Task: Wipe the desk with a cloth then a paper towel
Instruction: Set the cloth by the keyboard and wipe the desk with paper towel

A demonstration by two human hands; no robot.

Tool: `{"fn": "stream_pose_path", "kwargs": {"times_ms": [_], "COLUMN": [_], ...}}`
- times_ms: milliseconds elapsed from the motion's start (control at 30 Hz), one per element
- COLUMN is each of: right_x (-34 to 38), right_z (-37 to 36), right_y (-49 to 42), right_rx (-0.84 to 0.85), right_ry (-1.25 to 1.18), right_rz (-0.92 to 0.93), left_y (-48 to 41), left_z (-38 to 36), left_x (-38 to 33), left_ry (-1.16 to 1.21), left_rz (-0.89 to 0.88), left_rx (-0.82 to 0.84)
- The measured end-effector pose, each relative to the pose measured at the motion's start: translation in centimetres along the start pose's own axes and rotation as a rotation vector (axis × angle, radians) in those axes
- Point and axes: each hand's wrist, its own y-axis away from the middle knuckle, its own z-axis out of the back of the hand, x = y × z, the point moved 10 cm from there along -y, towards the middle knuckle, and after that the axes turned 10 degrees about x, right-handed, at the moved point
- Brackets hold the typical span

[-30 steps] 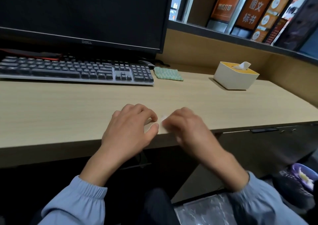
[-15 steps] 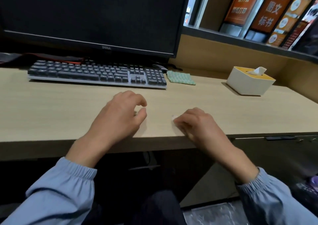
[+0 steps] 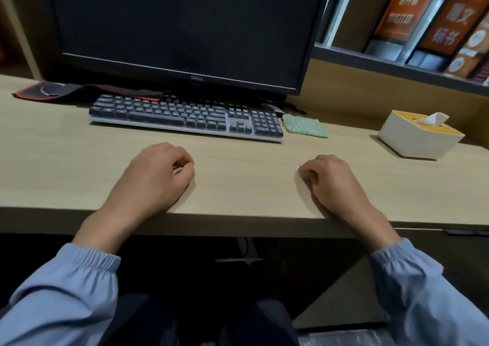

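Left hand [image 3: 158, 179] knuckles-up on the counter [image 3: 246, 157], close to its front edge. Fingers curled into a loose fist, thumb tip against the forefinger, nothing visible inside. Right hand [image 3: 330, 184] also low on the counter, well apart from the left. Fingers curled down over a paper towel [image 3: 299, 171], with only a small white scrap showing at the fingertips and the rest hidden under the palm. Blue elastic-cuffed sleeves [image 3: 87, 274] trailing off below the front edge.

Green checked cloth [image 3: 304, 128] flat on the counter farther back, just beside the right end of the keyboard [image 3: 185, 118], touched by neither hand. Dark monitor [image 3: 180, 28] behind the keyboard, screen black. Red-and-black mouse pad [image 3: 79, 91] partly tucked behind the keyboard's left end. White tissue box [image 3: 412, 141] with a yellow top at the far right of the counter, one white tissue sticking up from its slot, well apart from the right hand.
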Motion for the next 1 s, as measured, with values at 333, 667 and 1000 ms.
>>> {"fn": "stream_pose_path", "kwargs": {"times_ms": [333, 667, 1000], "right_x": [6.0, 12.7, 18.0], "right_z": [-1.0, -2.3, -3.0], "right_y": [-0.3, -0.3, 2.2], "right_rx": [0.032, 0.132, 0.217], "right_ry": [-0.037, -0.066, -0.106], "right_rz": [0.199, 0.41, 0.611], "left_y": [-0.3, -0.1, -0.2], "left_z": [-0.3, -0.3, -0.2], "left_x": [1.3, 0.5, 1.9], "left_ry": [0.099, 0.043, -0.01], "left_rz": [0.069, 0.052, 0.136], "left_rx": [-0.016, -0.004, -0.118]}}
